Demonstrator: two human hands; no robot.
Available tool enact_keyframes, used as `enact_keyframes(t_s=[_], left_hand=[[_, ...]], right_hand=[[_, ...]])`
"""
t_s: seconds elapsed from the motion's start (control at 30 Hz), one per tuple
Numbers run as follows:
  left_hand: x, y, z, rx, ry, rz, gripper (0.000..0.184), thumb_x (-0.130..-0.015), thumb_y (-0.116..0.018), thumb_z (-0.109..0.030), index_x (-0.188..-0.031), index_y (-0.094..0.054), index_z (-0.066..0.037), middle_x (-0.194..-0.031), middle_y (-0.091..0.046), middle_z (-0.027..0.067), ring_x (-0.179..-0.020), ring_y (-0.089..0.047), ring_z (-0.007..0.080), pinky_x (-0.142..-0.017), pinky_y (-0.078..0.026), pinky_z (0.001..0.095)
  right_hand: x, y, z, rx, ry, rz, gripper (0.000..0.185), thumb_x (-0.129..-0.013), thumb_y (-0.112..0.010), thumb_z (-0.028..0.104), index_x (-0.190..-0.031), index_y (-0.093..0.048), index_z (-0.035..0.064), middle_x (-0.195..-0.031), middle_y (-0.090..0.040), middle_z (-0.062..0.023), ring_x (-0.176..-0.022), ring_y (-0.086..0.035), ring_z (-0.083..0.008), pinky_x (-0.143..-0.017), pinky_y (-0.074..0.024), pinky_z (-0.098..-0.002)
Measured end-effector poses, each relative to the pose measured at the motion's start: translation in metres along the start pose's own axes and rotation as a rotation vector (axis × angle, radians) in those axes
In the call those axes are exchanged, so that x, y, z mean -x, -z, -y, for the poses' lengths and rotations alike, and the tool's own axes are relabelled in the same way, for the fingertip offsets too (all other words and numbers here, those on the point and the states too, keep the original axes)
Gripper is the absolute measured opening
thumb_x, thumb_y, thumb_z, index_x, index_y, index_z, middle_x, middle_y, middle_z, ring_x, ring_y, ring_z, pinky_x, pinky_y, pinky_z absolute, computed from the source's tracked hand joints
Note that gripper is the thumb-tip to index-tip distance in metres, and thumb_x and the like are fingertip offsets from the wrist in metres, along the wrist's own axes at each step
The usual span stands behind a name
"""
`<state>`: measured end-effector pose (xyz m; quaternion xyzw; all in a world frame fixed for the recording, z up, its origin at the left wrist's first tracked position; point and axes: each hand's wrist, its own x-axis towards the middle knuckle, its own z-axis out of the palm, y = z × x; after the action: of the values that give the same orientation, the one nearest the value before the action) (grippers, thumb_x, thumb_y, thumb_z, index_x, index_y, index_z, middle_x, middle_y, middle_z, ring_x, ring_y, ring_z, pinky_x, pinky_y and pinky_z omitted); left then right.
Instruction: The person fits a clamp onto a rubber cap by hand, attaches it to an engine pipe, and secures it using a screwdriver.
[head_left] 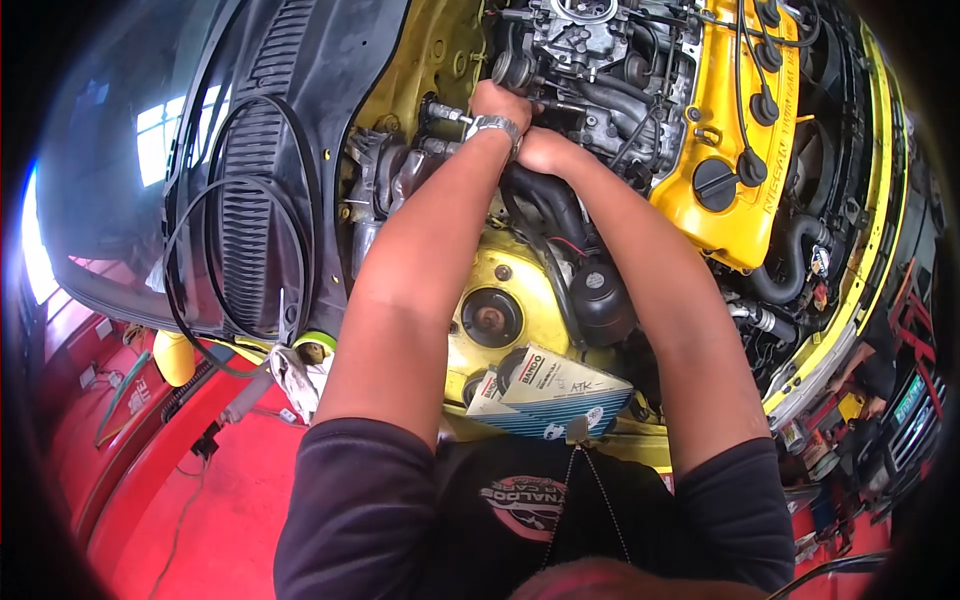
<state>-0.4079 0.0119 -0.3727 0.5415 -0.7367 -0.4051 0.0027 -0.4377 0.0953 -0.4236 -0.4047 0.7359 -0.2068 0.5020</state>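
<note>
A person's bare arms, in short black sleeves [360,490], reach forward into a car's open engine bay. The left hand [500,103], with a metal watch [493,125] at the wrist, is bent over deep in the bay; its fingertips are hidden, so whether it grips anything cannot be told. The right hand [543,152] sits just beside the watch, on the side nearer the person, its fingers out of sight too; I cannot tell whether they are spread, closed or holding something.

The engine [600,128] lies directly to the right of both hands and reaches beyond them. Farther right of the hands is its yellow cover [725,110], with a black cap [715,185] at the near end. Just below the right hand, towards the person, runs a thick black hose [548,200]. Nearer the person than the hands are a round black can [602,295], a yellow mount [490,318] and paper boxes [560,390] by the chest. Well to the left of the left hand are a ribbed vent [248,225] and the windscreen [110,200].
</note>
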Motion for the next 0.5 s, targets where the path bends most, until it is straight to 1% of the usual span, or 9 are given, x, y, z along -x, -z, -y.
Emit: enact_keyframes(t_s=[0.07, 0.1, 0.17, 0.3, 0.37, 0.4, 0.47, 0.5], left_hand=[[-0.002, 0.001, -0.003, 0.036, 0.118, 0.050, 0.028, -0.062, -0.087, -0.008, -0.081, -0.069, 0.001, -0.092, -0.071, 0.0184, -0.087, -0.069, 0.0290, -0.082, -0.053, 0.0356], [-0.008, 0.000, 0.000, 0.035, 0.117, 0.048, 0.028, -0.062, -0.087, -0.008, -0.081, -0.069, 0.001, -0.092, -0.071, 0.0184, -0.087, -0.069, 0.0290, -0.082, -0.053, 0.0356], [-0.020, -0.008, 0.011, 0.153, 0.176, 0.110, 0.025, -0.066, -0.084, -0.009, -0.085, -0.070, -0.001, -0.095, -0.071, 0.0164, -0.088, -0.069, 0.0286, -0.084, -0.053, 0.0351], [-0.021, -0.007, 0.007, 0.088, 0.218, 0.068, 0.024, -0.070, -0.082, -0.011, -0.089, -0.072, -0.003, -0.097, -0.072, 0.0134, -0.089, -0.069, 0.0276, -0.085, -0.052, 0.0344], [-0.018, -0.006, 0.011, 0.043, 0.076, 0.084, 0.016, -0.073, -0.077, -0.006, -0.087, -0.072, 0.001, -0.089, -0.071, 0.0136, -0.081, -0.067, 0.0176, -0.072, -0.051, 0.0315], [-0.027, -0.015, 0.024, 0.044, 0.078, 0.081, 0.016, -0.073, -0.077, -0.006, -0.087, -0.072, 0.001, -0.089, -0.071, 0.0136, -0.081, -0.067, 0.0176, -0.072, -0.051, 0.0315], [-0.056, -0.037, 0.055, 0.095, -0.035, 0.147, 0.012, -0.078, -0.075, -0.009, -0.089, -0.073, -0.005, -0.093, -0.072, 0.0133, -0.088, -0.069, 0.0263, -0.081, -0.053, 0.0338], [-0.053, -0.033, 0.049, 0.097, -0.034, 0.143, 0.012, -0.078, -0.075, -0.009, -0.089, -0.073, -0.005, -0.093, -0.072, 0.0133, -0.088, -0.069, 0.0263, -0.081, -0.053, 0.0338]], right_hand=[[0.004, 0.004, 0.005, 0.014, 0.007, -0.002, 0.048, -0.091, -0.044, 0.040, -0.118, -0.064, 0.0054, -0.128, -0.057, -0.0205, -0.120, -0.054, -0.0343, -0.101, -0.0414, -0.0423], [0.006, 0.006, 0.008, 0.014, 0.009, -0.003, 0.048, -0.091, -0.044, 0.040, -0.118, -0.064, 0.0054, -0.128, -0.057, -0.0205, -0.120, -0.054, -0.0343, -0.101, -0.0414, -0.0423], [0.009, 0.008, 0.012, 0.006, -0.041, -0.003, 0.049, -0.090, -0.045, 0.040, -0.117, -0.064, 0.0036, -0.128, -0.057, -0.0207, -0.119, -0.054, -0.0344, -0.100, -0.0419, -0.0418], [-0.007, -0.002, -0.001, 0.004, -0.045, -0.009, 0.049, -0.089, -0.047, 0.040, -0.116, -0.064, 0.0024, -0.128, -0.057, -0.0207, -0.119, -0.054, -0.0343, -0.099, -0.0425, -0.0414], [-0.003, 0.000, 0.001, 0.012, -0.022, 0.011, 0.050, -0.088, -0.048, 0.040, -0.116, -0.064, 0.0013, -0.128, -0.057, -0.0209, -0.120, -0.054, -0.0343, -0.099, -0.0426, -0.0412], [0.000, 0.002, 0.004, 0.014, -0.019, 0.013, 0.050, -0.088, -0.048, 0.040, -0.116, -0.064, 0.0013, -0.128, -0.057, -0.0209, -0.120, -0.054, -0.0343, -0.099, -0.0426, -0.0412], [0.005, 0.007, 0.012, 0.049, -0.085, 0.027, 0.051, -0.089, -0.047, 0.040, -0.116, -0.064, 0.0013, -0.128, -0.056, -0.0210, -0.120, -0.054, -0.0344, -0.100, -0.0423, -0.0415], [0.006, 0.007, 0.012, 0.051, -0.081, 0.029, 0.051, -0.089, -0.047, 0.040, -0.116, -0.064, 0.0013, -0.128, -0.056, -0.0210, -0.120, -0.054, -0.0344, -0.100, -0.0423, -0.0415]])
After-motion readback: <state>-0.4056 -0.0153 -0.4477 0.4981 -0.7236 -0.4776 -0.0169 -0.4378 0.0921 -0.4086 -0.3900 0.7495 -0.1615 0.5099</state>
